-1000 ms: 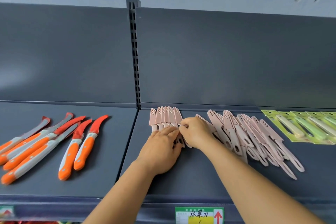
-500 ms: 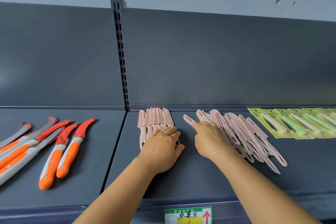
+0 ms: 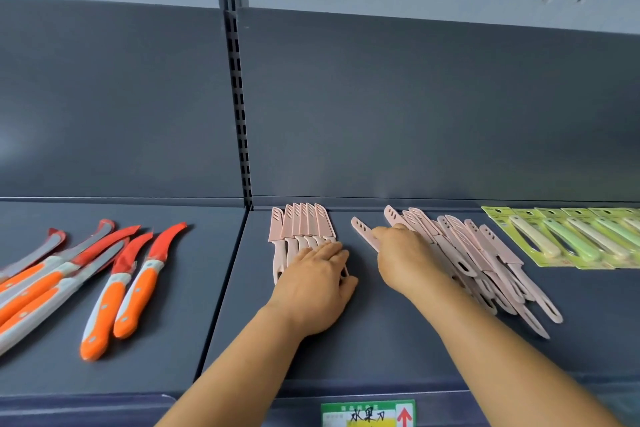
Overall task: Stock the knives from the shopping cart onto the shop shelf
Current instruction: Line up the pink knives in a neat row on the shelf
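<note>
On the dark grey shop shelf (image 3: 398,350), near its back edge, my left hand (image 3: 317,288) lies flat with fingers straight and together, pressing down on the handles of a neat row of pink knives (image 3: 300,229) whose sheathed blades point at the back panel. My right hand (image 3: 403,260) reaches just beside it, fingers curled onto a single pink knife (image 3: 360,229) that lies slanted in the gap between the row and the pile; whether I pinch it or only press on it I cannot tell. Touching the right side of that hand, a loose pile of pink knives (image 3: 485,263) fans out, handles trailing toward the shelf's front edge. Farther toward the right end, green-carded knives (image 3: 568,239) overlap in a row. Across the slotted upright (image 3: 239,114), on the left shelf section, orange-handled knives (image 3: 135,288) lie slanted, well apart from my hands. At the front edge sits a green and yellow price label (image 3: 369,414) with a red arrow.
</note>
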Demonstrator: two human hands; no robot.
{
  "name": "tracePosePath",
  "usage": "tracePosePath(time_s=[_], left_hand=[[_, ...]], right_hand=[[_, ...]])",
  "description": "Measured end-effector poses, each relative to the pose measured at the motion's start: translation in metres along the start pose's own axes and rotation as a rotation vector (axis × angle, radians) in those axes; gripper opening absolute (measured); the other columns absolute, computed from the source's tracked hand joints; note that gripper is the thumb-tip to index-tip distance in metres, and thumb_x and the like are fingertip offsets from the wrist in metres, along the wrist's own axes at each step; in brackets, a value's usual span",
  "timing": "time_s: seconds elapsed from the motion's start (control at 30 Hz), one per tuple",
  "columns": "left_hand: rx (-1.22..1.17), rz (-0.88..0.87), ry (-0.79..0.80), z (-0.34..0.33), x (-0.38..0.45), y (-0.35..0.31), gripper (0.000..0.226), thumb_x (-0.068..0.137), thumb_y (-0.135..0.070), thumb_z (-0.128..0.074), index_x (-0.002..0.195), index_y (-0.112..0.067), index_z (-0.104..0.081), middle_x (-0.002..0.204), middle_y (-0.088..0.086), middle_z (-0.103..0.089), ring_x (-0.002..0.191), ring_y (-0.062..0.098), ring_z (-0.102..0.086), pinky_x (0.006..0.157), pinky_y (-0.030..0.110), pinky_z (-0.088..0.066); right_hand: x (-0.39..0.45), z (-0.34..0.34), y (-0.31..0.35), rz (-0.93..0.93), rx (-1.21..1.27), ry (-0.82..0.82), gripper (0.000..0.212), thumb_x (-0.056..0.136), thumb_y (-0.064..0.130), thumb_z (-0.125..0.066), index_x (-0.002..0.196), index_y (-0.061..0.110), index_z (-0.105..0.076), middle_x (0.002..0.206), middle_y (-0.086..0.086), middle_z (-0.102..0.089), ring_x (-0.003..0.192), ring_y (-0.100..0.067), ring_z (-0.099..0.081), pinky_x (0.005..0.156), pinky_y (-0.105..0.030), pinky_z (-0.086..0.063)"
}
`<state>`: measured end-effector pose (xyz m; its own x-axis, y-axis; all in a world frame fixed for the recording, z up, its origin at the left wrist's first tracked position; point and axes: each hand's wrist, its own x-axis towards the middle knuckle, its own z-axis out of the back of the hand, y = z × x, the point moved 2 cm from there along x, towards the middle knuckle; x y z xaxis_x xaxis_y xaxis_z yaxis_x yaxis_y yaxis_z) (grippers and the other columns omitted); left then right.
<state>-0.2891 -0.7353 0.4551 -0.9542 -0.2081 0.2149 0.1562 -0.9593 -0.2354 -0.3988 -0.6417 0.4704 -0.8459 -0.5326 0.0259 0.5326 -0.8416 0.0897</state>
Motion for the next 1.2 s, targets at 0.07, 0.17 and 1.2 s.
tracePosePath(time_s=[0.07,0.17,1.2], left_hand=[[0.002,-0.001,0.000,-0.001,0.000,0.001,0.048,0.100,-0.038,-0.035,0.144,-0.020,-0.036,0.155,-0.007,-0.025,0.137,0.016,-0.027,0.108,0.022,-0.013],[-0.003,-0.003,-0.003,-0.001,0.000,0.001,0.048,0.099,-0.038,-0.036,0.144,-0.019,-0.037,0.154,-0.007,-0.025,0.137,0.015,-0.026,0.109,0.021,-0.011],[-0.016,-0.032,-0.077,-0.009,0.003,0.007,0.047,0.097,-0.045,-0.030,0.137,-0.023,-0.044,0.147,-0.010,-0.034,0.135,0.012,-0.028,0.106,0.020,-0.015]], right_hand=[[0.000,0.004,0.005,0.025,-0.088,-0.021,0.030,0.085,-0.001,-0.055,0.113,0.012,-0.054,0.114,-0.009,-0.056,0.102,-0.028,-0.058,0.070,-0.031,-0.042],[0.007,0.008,0.009,0.023,-0.010,-0.077,0.024,0.089,0.003,-0.053,0.112,0.011,-0.056,0.112,-0.013,-0.061,0.102,-0.031,-0.059,0.069,-0.032,-0.041],[0.010,0.004,-0.011,-0.088,0.042,-0.023,0.043,0.092,0.015,-0.045,0.135,0.020,-0.047,0.145,-0.006,-0.036,0.135,-0.027,-0.026,0.107,-0.034,-0.029]])
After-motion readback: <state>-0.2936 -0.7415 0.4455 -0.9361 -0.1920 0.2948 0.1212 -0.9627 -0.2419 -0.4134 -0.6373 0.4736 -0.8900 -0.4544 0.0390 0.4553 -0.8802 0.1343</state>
